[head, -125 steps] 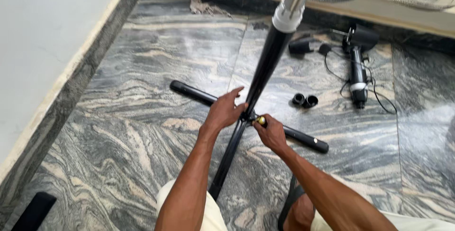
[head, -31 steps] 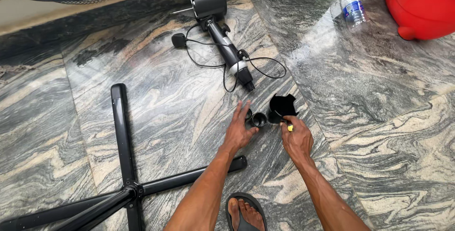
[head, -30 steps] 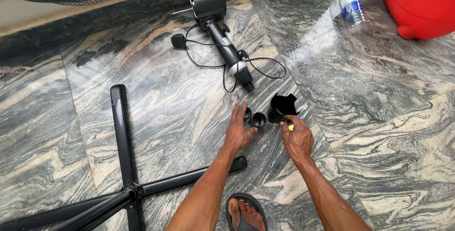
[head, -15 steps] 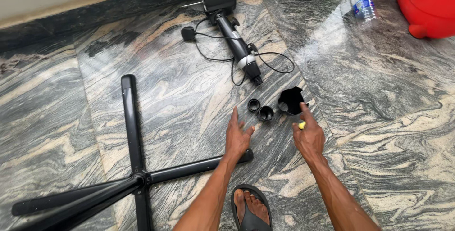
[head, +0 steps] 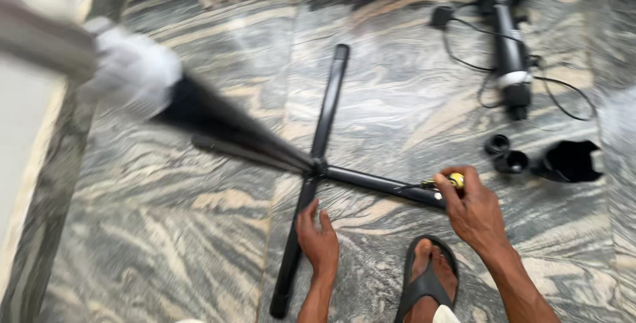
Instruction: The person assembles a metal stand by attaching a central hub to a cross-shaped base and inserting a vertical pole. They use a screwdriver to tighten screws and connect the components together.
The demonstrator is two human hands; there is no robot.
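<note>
Grey-and-cream veined marble floor [head: 165,230], pale wall base along its left edge. Black metal cross-shaped stand base [head: 318,164] lying flat mid-floor, its black-and-silver pole [head: 165,98] blurred, rising toward the camera. Black fan motor unit with cord [head: 510,51], upper right. Black plastic cone cover [head: 570,161] and two small black round caps [head: 505,153], right. Black sandal [head: 424,276] on a foot. Left hand [head: 319,242]: fingers loosely together, resting beside the near leg. Right hand [head: 474,210]: fingers curled, pinching a yellow-handled screwdriver [head: 440,182] at the right leg's end.
</note>
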